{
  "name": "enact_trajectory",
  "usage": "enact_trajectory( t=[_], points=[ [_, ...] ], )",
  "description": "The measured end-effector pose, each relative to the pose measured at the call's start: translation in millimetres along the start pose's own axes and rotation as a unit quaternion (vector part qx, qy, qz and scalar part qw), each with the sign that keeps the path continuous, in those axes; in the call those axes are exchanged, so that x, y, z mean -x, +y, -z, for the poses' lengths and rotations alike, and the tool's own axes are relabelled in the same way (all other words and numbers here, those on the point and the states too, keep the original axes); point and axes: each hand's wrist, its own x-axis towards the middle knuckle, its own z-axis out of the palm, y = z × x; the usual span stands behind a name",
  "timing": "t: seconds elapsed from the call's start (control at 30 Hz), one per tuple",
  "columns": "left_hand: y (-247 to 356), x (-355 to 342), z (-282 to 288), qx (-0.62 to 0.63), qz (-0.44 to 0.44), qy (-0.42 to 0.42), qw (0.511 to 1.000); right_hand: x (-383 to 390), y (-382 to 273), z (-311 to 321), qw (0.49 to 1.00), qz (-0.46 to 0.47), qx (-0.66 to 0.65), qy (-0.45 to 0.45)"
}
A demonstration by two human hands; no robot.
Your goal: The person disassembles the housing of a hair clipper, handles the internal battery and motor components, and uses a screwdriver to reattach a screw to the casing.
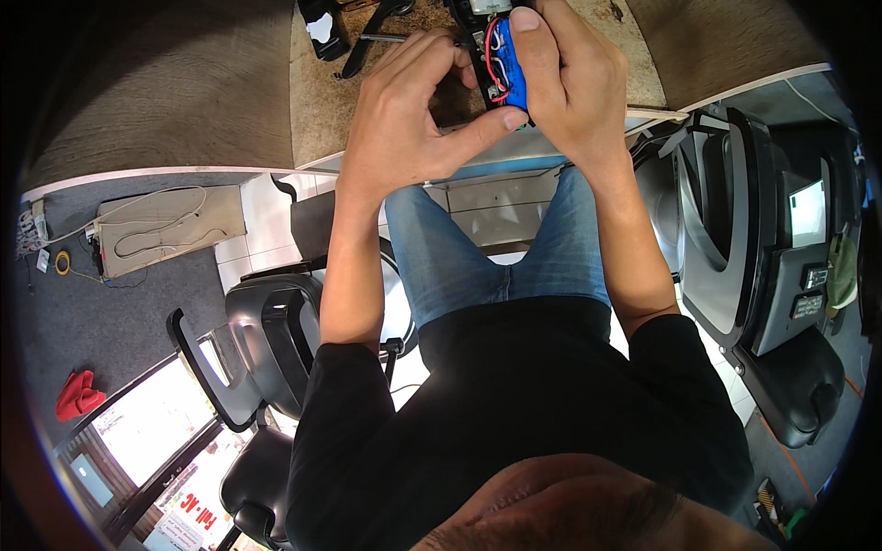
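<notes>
An opened black handheld device [480, 57] is held up over the worktable, its inside showing. Along it lies a blue cylindrical battery [514, 78], with red and white wires [496, 55] beside it and a silvery motor-like part [490, 5] at the far end. My right hand [579, 78] grips its right side, thumb pressed on the battery. From the left, my left hand [404, 119] holds the device's near end, thumb tip at its lower corner and fingers curled beside it. A thin metal rod [381, 38] shows beyond the left knuckles; whether I hold it is hidden.
On the worktable [322, 101], black parts [322, 28] and a dark strap-like piece [363, 55] lie left of my hands. Salon-style chairs [276, 340] stand to both sides behind me. A board with a coiled cable [170, 225] is at left, near a red cloth [80, 396].
</notes>
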Motion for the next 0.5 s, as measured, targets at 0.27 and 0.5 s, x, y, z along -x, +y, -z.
enact_trajectory(
  t=[0.27,0.5],
  points=[
    [1.1,0.2,0.3,0.003,0.007,-0.002,1.000,1.0,-0.6,2.1,1.000,-0.020,0.002,-0.020],
    [1.3,-0.5,0.8,0.003,0.002,0.000,1.000,-0.4,0.7,0.4,1.000,0.009,-0.007,-0.002]
  ],
)
